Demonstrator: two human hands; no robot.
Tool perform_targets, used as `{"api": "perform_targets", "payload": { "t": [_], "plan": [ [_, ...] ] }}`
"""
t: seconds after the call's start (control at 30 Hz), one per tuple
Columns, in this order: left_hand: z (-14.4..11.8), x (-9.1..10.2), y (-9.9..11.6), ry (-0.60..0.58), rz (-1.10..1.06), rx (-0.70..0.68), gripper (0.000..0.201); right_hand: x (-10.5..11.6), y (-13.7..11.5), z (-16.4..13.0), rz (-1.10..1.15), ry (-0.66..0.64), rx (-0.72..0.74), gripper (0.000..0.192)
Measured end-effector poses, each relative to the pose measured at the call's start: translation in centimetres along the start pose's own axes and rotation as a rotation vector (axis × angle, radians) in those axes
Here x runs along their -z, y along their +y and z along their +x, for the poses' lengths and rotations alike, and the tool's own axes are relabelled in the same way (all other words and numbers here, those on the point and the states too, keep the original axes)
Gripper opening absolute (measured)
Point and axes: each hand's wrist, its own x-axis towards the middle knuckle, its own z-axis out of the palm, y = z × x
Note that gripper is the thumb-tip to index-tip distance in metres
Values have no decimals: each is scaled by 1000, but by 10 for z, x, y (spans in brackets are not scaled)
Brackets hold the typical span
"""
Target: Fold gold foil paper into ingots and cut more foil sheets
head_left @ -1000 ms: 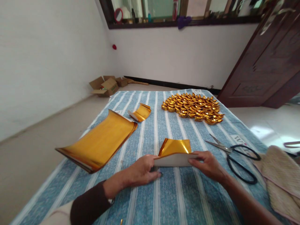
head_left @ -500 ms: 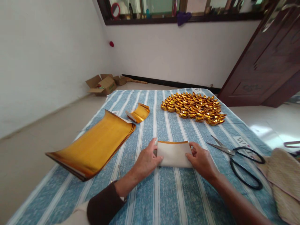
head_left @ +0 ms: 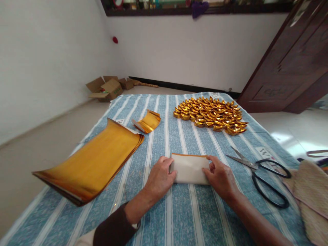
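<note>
A folded paper sheet (head_left: 190, 168), white side up with a thin gold edge along its far side, lies flat on the blue striped cloth (head_left: 179, 218). My left hand (head_left: 160, 177) presses its left end with the fingers, and my right hand (head_left: 221, 177) presses its right end. A stack of curled gold foil sheets (head_left: 89, 164) lies to the left. A smaller curled gold sheet (head_left: 147, 122) sits farther back.
A heap of several folded gold ingots (head_left: 211, 114) lies at the far right of the cloth. Black-handled scissors (head_left: 261, 171) rest to the right, beside a woven mat (head_left: 311, 191). Open cardboard boxes (head_left: 105, 89) stand on the floor by the wall; a dark door (head_left: 289, 68) is at right.
The sheet's raised gold flap has been folded down flat, so only the white side shows. Both hands now press it onto the cloth.
</note>
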Motion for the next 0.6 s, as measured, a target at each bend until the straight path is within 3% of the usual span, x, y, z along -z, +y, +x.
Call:
{"api": "perform_targets", "payload": {
  "t": [0.33,0.6],
  "plan": [
    [-2,0,4,-73,93,-10,13,-3,3,-1,-100,-18,55,12],
    [-4,1,7,-109,178,-3,16,1,-2,-3,-213,-55,100,20]
  ]
}}
